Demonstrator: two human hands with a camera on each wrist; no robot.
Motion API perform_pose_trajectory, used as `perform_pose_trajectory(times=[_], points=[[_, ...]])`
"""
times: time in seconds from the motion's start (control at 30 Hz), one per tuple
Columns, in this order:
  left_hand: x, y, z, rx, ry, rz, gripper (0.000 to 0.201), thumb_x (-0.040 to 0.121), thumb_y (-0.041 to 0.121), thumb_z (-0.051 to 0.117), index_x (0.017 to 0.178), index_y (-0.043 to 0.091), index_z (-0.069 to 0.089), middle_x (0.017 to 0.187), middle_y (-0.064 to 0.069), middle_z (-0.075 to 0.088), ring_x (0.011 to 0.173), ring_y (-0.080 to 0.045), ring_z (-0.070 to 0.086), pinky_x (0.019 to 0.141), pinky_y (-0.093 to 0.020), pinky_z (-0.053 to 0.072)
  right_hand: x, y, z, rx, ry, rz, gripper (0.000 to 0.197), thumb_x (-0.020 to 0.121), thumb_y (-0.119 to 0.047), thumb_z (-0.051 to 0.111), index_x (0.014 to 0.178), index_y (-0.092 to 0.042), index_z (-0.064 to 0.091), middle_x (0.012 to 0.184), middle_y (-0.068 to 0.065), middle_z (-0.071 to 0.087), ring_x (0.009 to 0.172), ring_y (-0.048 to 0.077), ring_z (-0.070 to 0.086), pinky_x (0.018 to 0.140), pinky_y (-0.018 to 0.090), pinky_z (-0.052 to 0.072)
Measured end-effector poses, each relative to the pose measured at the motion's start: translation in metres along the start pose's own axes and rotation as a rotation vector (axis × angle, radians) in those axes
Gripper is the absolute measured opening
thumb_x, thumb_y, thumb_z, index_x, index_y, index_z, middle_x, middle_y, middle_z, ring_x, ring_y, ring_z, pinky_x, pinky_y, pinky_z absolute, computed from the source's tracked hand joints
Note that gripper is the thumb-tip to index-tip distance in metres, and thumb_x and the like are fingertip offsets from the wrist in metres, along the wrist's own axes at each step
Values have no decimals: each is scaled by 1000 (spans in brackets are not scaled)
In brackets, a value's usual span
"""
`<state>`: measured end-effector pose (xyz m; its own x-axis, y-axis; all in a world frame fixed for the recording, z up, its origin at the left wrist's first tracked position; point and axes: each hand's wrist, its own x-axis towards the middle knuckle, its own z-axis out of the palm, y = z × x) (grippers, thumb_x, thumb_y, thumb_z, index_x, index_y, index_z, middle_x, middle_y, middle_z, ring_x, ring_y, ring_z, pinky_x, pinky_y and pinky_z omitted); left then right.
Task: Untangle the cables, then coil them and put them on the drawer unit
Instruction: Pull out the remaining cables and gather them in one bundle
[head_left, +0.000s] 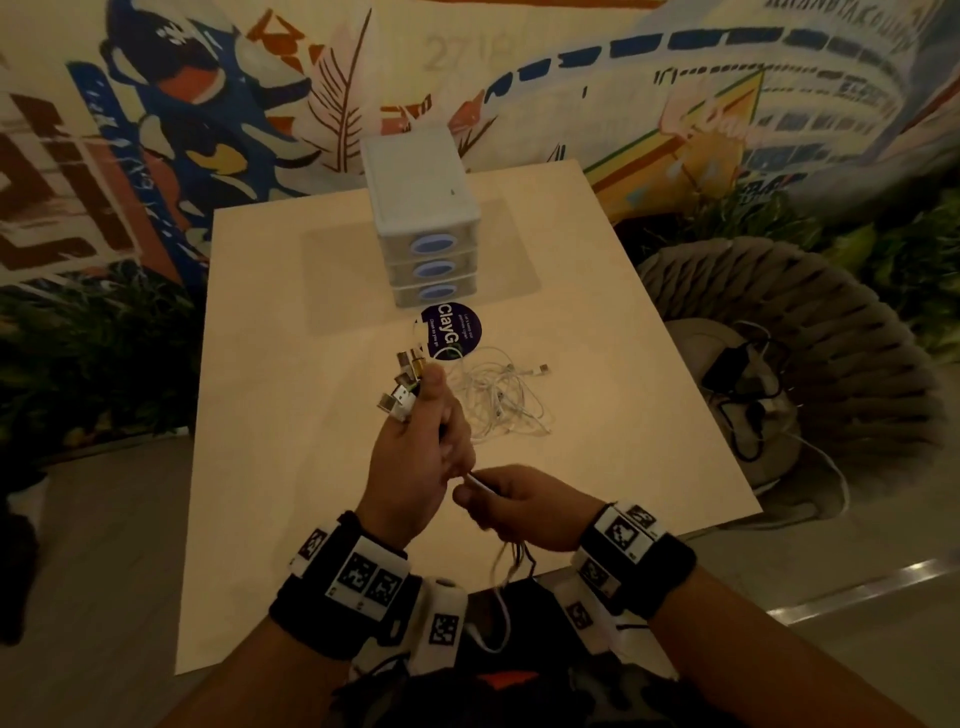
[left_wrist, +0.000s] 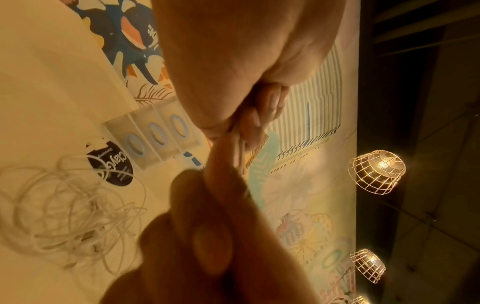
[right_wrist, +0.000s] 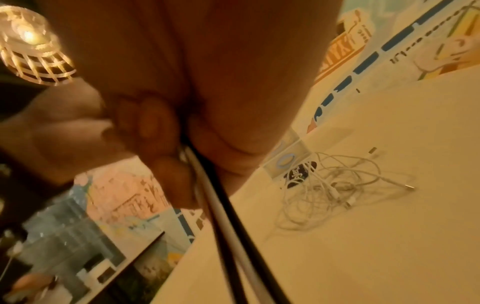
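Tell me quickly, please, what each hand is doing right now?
Left hand: closed, gripping a bundle of cables with the plugs sticking out above the fist.
Right hand: closed, pinching the same cables lower down.

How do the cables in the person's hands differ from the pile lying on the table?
The held cables are gathered side by side, plugs lined up above the left hand; the pile of cables is a loose tangle. The held ones are lifted and drawn toward the right hand; the pile rests untouched on the table. The held ones include a black lead; the pile looks all white.
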<state>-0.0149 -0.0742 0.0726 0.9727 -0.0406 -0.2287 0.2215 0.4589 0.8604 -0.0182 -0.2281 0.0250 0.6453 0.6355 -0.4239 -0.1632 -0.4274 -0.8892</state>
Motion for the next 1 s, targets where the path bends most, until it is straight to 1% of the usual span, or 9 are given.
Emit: perform_pose_trajectory(times=[0.13, 0.27, 0.33, 0.4, 0.47, 0.6, 0.7, 0.83, 1.0], points=[[7, 8, 0, -17, 69, 53, 45, 104, 35, 52, 67, 22, 29, 57, -1, 18, 42, -9, 15, 42, -24, 17, -3, 41, -5, -126, 20, 187, 55, 93, -69, 51, 68, -20, 50, 64, 3, 54, 60, 18, 52, 65, 34, 45], [10, 8, -5, 12, 56, -3, 48, 97, 3, 61, 65, 25, 33, 55, 4, 18, 40, -9, 13, 42, -22, 16, -21, 81, -25, -283, -86, 303, 35, 83, -64, 69, 74, -30, 63, 75, -3, 68, 75, 20, 69, 83, 41, 58], [11, 5, -2, 26, 11, -60, 52, 98, -2, 57, 64, 25, 28, 54, 5, 16, 41, -10, 13, 42, -22, 18, -28, 76, -39, -349, -135, 247, 33, 79, -61, 74, 101, -37, 67, 97, -9, 72, 92, 11, 70, 93, 41, 56], [9, 1, 2, 60, -21, -109, 51, 98, 0, 57, 64, 23, 27, 56, 3, 15, 43, -12, 13, 44, -25, 18, -31, 51, -56, -243, -73, 159, 58, 82, -56, 75, 134, -41, 54, 121, -14, 67, 109, 0, 64, 102, 35, 52], [7, -3, 11, 88, -50, -159, 47, 96, 6, 60, 64, 22, 30, 56, 2, 16, 44, -13, 12, 46, -29, 15, -30, 13, -74, -151, 78, -24, 66, 85, -57, 70, 144, -43, 44, 130, -14, 63, 119, 1, 60, 106, 33, 49], [4, -12, 28, 219, -69, -268, 44, 98, 9, 62, 61, 21, 41, 56, 1, 23, 47, -14, 16, 49, -31, 15, -20, -65, -95, -85, 321, -353, 57, 92, -54, 59, 145, -34, 48, 134, -10, 63, 126, 5, 58, 107, 34, 48], [6, -14, 37, 299, -128, -223, 36, 94, 13, 63, 61, 15, 48, 53, 0, 32, 46, -14, 25, 49, -29, 24, -2, -98, -88, -223, 227, -322, 51, 98, -56, 51, 144, -33, 52, 136, -12, 62, 123, 0, 58, 103, 31, 49], [11, -24, 35, 683, -62, -187, 42, 97, 0, 47, 71, 32, 51, 60, 2, 46, 55, -7, 43, 58, -31, 40, 17, -95, -69, -568, 95, -351, 35, 106, -45, 43, 126, -31, 68, 121, -12, 70, 107, 3, 63, 94, 34, 52], [11, -35, 23, 754, -47, -322, 17, 98, -12, 46, 100, 4, 50, 79, 1, 48, 72, -11, 47, 64, -22, 37, 19, -83, -69, -654, -12, -359, 32, 106, -41, 45, 118, -27, 72, 114, -9, 73, 100, 7, 64, 85, 24, 46]])
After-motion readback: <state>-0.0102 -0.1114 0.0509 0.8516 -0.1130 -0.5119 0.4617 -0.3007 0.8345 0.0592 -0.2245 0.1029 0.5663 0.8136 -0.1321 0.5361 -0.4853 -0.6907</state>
